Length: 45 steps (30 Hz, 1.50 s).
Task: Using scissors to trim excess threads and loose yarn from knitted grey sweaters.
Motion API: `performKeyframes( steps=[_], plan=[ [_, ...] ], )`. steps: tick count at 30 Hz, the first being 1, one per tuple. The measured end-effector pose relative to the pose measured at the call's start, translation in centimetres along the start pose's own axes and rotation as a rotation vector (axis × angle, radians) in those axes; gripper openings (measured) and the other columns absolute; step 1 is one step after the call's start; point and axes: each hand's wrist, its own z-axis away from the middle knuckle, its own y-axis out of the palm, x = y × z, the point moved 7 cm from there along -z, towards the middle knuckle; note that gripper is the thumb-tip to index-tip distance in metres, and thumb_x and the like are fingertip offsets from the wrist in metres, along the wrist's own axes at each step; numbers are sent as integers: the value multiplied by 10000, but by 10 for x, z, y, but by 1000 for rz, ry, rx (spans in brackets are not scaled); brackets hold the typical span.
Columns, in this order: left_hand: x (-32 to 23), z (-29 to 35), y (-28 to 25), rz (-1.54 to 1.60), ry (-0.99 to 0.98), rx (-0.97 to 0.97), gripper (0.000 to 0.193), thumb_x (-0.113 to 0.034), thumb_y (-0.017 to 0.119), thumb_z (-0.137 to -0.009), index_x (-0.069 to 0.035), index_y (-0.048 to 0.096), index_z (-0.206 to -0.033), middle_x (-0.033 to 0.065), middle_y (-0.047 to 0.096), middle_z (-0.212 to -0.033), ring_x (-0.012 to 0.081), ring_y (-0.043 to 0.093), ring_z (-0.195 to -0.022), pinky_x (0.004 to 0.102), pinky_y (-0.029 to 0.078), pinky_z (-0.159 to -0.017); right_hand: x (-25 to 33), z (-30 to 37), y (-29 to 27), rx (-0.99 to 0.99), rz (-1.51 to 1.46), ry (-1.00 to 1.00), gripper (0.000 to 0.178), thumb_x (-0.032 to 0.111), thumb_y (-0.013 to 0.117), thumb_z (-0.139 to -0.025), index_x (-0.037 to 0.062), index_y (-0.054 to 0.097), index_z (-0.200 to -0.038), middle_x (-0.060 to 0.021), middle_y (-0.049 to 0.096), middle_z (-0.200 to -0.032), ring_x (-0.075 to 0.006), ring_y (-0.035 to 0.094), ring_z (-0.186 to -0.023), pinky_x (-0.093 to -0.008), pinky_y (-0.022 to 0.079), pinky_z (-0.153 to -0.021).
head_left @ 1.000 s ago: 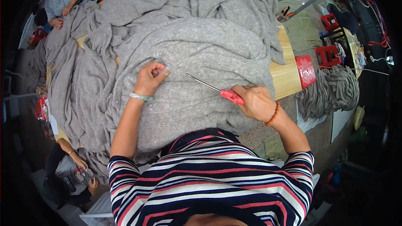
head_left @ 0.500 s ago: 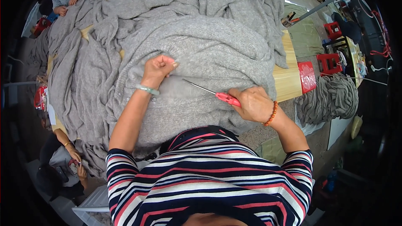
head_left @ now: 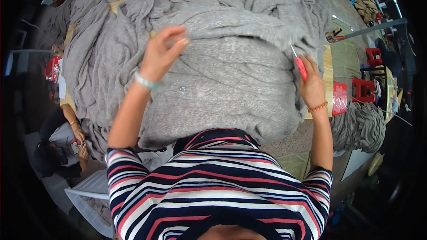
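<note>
The right hand (head_left: 312, 87) gripped a red tool (head_left: 301, 67), tip over grey knit (head_left: 235, 84) on the bench (head_left: 329, 69); the left hand (head_left: 161, 53), blurred, hung above, fingers (head_left: 171, 32) loosely parted.

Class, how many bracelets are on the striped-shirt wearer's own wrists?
2: a pale bangle just below the left hand, and an orange beaded bracelet just below the right hand. None seems hidden.

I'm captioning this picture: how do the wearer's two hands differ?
The left hand, motion-blurred, shows no tool; the right hand grips a pink-handled tool with a thin metal shaft. The left wears a pale bangle, the right an orange bead bracelet. Both are ungloved, with grey knit fabric beneath the fingers.
</note>
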Motion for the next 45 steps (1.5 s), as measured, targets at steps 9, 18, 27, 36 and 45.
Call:
performKeyframes(
  steps=[9,18,27,36,45],
  plan=[
    [170,151,-107,315,-770,-434,399,-153,784,-865,-39,619,-1210,11,683,-905,83,628,-803,239,513,-699,41,19,6,415,-180,-72,417,55,602,-890,30,574,-1306,-235,649,-1191,-425,613,-1116,-440,508,-927],
    [129,91,-84,732,-469,-439,108,-132,655,-952,-118,625,-1055,-1,679,-954,117,662,-841,294,540,-704,27,-83,5,115,51,-139,439,126,590,-899,81,551,-1335,-260,678,-1030,-446,663,-926,-491,546,-781],
    [150,81,-66,1029,-341,-454,214,17,601,-941,-77,555,-1127,73,684,-1091,218,685,-1003,392,577,-885,161,2,9,531,-266,-359,429,115,611,-896,152,594,-1323,-197,704,-1041,-397,691,-865,-456,562,-749],
    [112,78,-36,820,-198,-335,136,10,593,-941,-26,644,-1061,70,709,-998,173,688,-898,329,581,-792,218,-9,41,447,-238,-451,408,142,598,-908,119,580,-1314,-224,678,-774,-403,671,-692,-489,532,-632],
    [119,85,-45,805,-184,-488,270,82,523,-898,-8,661,-1111,46,705,-996,136,667,-871,252,520,-826,219,5,29,567,-262,-449,366,136,589,-889,80,603,-1250,-233,680,-766,-412,685,-738,-499,536,-676]
  ],
)
